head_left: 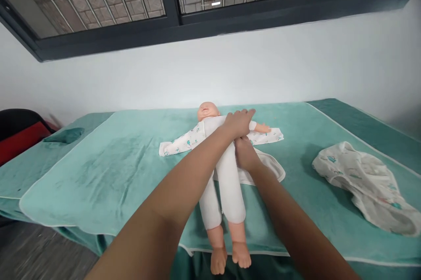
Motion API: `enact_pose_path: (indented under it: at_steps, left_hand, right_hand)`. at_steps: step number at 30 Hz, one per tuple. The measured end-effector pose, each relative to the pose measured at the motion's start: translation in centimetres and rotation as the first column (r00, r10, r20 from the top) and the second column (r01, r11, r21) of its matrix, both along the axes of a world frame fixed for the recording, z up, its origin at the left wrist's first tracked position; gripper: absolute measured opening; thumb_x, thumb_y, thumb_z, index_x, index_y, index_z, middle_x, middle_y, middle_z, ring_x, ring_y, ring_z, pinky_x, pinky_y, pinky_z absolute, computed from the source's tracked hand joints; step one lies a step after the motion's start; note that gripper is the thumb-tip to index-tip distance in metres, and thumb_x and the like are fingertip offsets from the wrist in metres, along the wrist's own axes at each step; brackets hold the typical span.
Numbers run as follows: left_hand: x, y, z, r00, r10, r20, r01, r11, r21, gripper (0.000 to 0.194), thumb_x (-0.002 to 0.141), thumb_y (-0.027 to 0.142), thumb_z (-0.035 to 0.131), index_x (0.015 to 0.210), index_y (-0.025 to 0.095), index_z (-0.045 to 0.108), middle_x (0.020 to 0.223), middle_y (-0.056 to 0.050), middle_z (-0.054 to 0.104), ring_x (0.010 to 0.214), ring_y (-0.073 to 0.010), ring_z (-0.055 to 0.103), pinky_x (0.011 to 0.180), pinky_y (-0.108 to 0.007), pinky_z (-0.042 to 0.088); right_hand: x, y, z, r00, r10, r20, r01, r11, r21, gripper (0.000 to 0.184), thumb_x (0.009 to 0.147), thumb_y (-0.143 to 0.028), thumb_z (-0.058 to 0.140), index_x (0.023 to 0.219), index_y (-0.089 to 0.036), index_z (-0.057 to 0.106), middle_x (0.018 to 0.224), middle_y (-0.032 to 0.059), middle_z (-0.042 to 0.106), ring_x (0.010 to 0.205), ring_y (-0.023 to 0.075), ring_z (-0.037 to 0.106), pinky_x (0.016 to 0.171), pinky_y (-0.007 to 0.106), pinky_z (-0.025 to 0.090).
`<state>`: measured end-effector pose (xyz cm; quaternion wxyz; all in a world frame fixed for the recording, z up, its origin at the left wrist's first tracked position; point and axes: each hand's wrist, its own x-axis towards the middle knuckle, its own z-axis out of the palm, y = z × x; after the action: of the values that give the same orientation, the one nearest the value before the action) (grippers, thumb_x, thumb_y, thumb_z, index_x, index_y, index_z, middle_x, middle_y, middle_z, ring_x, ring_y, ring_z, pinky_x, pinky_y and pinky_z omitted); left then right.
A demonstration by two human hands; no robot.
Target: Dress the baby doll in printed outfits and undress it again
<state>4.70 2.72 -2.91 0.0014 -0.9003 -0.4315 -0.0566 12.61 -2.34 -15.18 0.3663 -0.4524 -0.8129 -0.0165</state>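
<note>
Nearest the camera, the two bare forearms stretched forward, the left one crossing above the white cloth body of a doll (230, 183). The left hand (239, 123) lay over the doll's upper side, fingers pointing away to the right; I could not tell whether they gripped anything. The right hand (246, 153) sat just below it, curled beside the doll's waist, its fingertips hidden, so its grip could not be told either.

The doll lay on its back beneath the hands, upon a spread patterned top (184, 141). One sleeve reached out left of the hands; whether it contained an arm was unclear. The other lay flat to their right, the doll's arm outside it, resting along its upper edge.

Well to the right of the hands lay a crumpled garment (362, 183), with bare mat (302, 210) between. A wider stretch of mat spread to their left. Its near white-piped edge ran below the hands, and the doll's feet projected past it. Beyond the hands, the far side met a white wall (210, 69).
</note>
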Motion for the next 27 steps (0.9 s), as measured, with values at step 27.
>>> enact_pose_path:
  at_steps: [27]
  left_hand:
    - [-4.1, -3.3, -0.2, 0.920, -0.136, -0.368, 0.228, 0.949, 0.216, 0.025, 0.083, 0.012, 0.057, 0.106, 0.016, 0.066, 0.113, -0.013, 0.065, 0.108, -0.0289, 0.054, 0.084, -0.041, 0.036]
  right_hand:
    - [7.0, -0.6, 3.4, 0.967, -0.256, -0.008, 0.205, 0.793, -0.573, 0.006, 0.075, -0.018, 0.058, 0.069, -0.019, 0.056, 0.072, 0.0019, 0.062, 0.068, 0.0164, 0.052, 0.062, 0.027, 0.033]
